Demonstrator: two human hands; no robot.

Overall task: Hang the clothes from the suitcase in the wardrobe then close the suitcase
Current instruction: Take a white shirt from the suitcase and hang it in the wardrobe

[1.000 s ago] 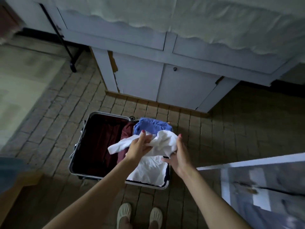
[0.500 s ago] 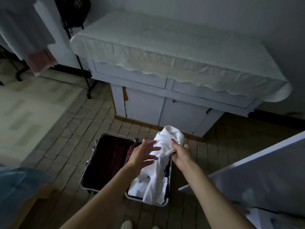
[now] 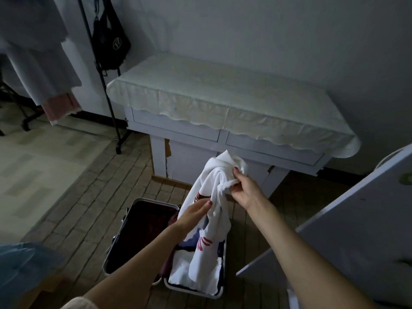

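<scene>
I have a white garment (image 3: pixel 214 197) lifted above the open suitcase (image 3: pixel 142 233), which lies flat on the brick-patterned floor (image 3: pixel 89 197). My right hand (image 3: pixel 244 189) pinches a bunched fold near the top of the garment, fingers curled tight round the cloth, while my left hand (image 3: pixel 194 214) grips it lower down, thumb and fingers closed on the fabric. The rest of the garment hangs down from my hands, its tail reaching the right half of the suitcase, where more white and dark clothes (image 3: pixel 191 270) still lie (a red print shows on the hanging cloth). The left half of the suitcase shows only its dark reddish lining.

Just behind the suitcase stands a pale cabinet (image 3: pixel 200 134) against the wall, its top covered by a cream cloth (image 3: pixel 223 92) with a scalloped edge. To the left of the suitcase, further back, a black clothes rack (image 3: pixel 104 85) stands with a black bag (image 3: pixel 111 41) hung on it, and pale clothes (image 3: pixel 38 59) hang beyond that. A pale rug (image 3: pixel 33 175) lies on the floor left of the suitcase. To the right of the suitcase a white door panel (image 3: pixel 356 219) stands open, close beside my right forearm
</scene>
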